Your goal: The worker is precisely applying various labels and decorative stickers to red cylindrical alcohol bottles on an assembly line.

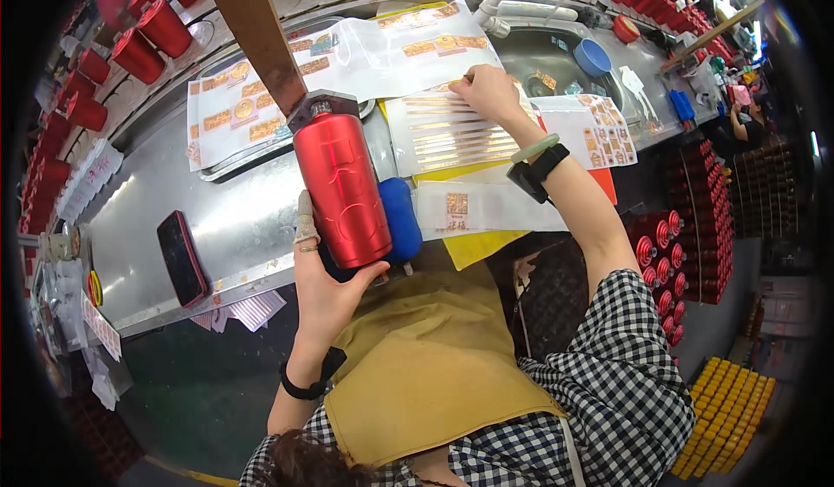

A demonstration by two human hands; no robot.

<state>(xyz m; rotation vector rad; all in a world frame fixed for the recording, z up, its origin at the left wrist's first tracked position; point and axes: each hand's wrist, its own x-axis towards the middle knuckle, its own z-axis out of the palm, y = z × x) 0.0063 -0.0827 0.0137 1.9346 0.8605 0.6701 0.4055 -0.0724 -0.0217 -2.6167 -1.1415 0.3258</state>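
A shiny red metal bottle [343, 192] with embossed shapes lies with its neck end at a dark bracket on a wooden post [252, 31]. My left hand [323, 289] is closed round the bottle's near end, thumb underneath and a wrapped finger along its left side. Beside the bottle sits a blue pad [400, 219]. My right hand [491, 94] is pinched at the upper edge of a white sheet with gold strips [460, 135]. Just below that sheet is a paper with one gold square decal [457, 205].
Decal sheets [234, 109] lie on a metal tray at the left. A phone [182, 258] rests on the steel counter [130, 218]. A sink [556, 53] with a blue bowl [592, 56] is at the far right. Red cups [139, 56] line a conveyor. Stacked red bottles [665, 265] stand at the right.
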